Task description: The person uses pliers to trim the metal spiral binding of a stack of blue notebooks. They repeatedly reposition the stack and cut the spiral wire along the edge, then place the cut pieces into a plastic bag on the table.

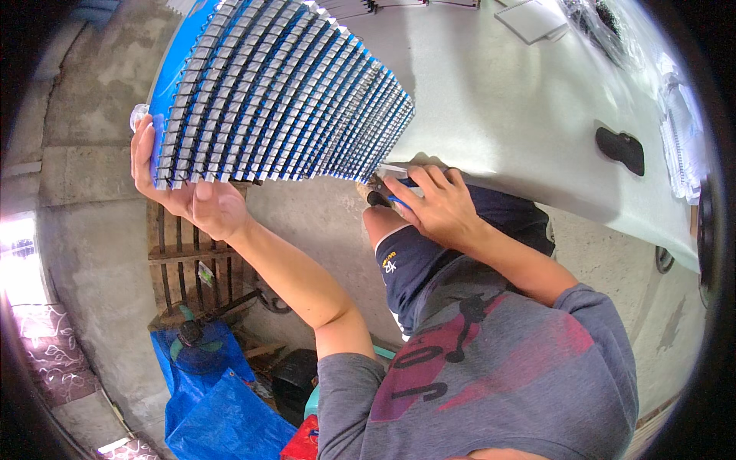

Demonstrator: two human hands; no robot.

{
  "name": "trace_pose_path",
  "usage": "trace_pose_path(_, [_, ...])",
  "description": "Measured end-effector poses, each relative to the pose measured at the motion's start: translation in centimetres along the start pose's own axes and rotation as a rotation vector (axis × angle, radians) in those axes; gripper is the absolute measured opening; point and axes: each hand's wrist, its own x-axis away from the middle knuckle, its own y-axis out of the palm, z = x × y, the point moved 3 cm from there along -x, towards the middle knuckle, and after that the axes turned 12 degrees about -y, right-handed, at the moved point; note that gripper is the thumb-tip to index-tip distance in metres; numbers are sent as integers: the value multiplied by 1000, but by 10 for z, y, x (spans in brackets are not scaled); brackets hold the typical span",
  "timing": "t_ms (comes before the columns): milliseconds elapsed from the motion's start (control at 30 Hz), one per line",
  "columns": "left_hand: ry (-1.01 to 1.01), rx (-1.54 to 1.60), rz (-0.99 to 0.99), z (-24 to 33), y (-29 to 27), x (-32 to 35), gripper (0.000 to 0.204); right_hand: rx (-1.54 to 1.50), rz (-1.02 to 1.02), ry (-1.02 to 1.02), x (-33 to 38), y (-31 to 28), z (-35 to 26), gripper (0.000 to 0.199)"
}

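The left hand [192,195] grips the fanned stack of blue spiral-bound notebooks [280,92] by its lower edge, above the grey worktop [506,115]. The right hand [433,203] closes around dark-handled pliers [381,198] at the stack's corner.

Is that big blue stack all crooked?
Yes. The stack of blue spiral notebooks fans out sideways instead of sitting square, propped only by the left hand. The right hand grips pliers beside it.

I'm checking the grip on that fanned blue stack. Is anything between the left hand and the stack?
Nothing visible: the left hand grips the fanned blue stack directly at its lower left edge.
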Motion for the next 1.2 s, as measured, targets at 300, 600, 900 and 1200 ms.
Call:
trace_pose_path(300, [-5,-60,24,2,1,0,67,-794,-98,274,-2,13,17,32])
trace_pose_path(600, [78,-217,94,7,10,-3,70,-333,-271,219,4,-14,9,41])
trace_pose_path(900, [315,-385,32,16,-27,-12,74,337,-33,326,28,-117,86,44])
trace_pose_path(1200, [-433,574,308,-108,12,44,54,533,-72,456,31,-108,119,56])
